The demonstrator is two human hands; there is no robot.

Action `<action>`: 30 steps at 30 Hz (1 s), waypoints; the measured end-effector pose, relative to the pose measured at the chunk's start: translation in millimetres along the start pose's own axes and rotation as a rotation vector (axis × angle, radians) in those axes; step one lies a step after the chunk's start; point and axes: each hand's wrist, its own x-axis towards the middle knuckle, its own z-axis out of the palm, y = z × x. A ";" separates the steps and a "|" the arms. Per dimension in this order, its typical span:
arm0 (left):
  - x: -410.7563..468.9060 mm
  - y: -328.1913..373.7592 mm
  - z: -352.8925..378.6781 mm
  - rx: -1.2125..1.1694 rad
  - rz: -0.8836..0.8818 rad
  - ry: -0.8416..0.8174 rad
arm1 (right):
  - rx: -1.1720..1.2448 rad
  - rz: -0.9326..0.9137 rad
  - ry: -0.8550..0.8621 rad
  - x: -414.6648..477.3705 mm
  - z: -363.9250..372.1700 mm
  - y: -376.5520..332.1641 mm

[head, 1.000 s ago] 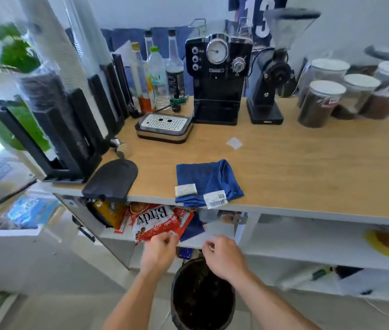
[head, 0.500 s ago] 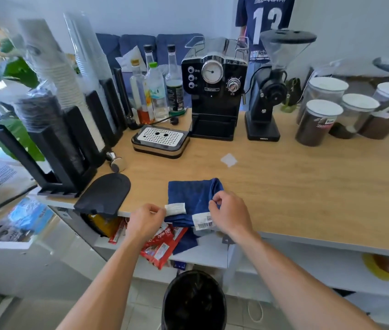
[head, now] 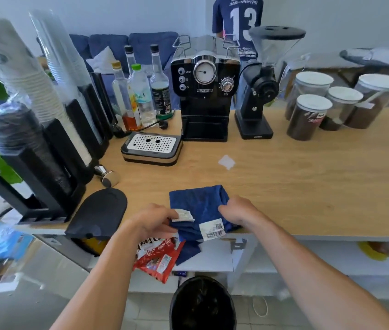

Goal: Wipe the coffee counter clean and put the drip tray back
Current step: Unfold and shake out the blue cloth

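Drip tray, perforated metal top.

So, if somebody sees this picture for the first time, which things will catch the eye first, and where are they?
First come the two hands at the counter's near edge: the left hand and the right hand both grip a folded blue cloth with white tags. Behind it, the black espresso machine stands at the back of the wooden counter. Its drip tray sits out on the counter, to the machine's left.
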 end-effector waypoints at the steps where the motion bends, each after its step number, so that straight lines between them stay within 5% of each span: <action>1: 1.5 1.2 -2.9 -0.048 0.013 -0.019 | 0.085 0.016 -0.004 -1.0 -0.9 -1.8; 20: -14.1 126.9 -37.5 -0.477 0.296 0.023 | 0.776 -0.166 0.078 -7.0 -97.3 -105.0; 30: -6.7 130.2 -43.6 -0.548 0.348 -0.033 | 0.844 -0.160 0.047 -11.0 -93.7 -104.3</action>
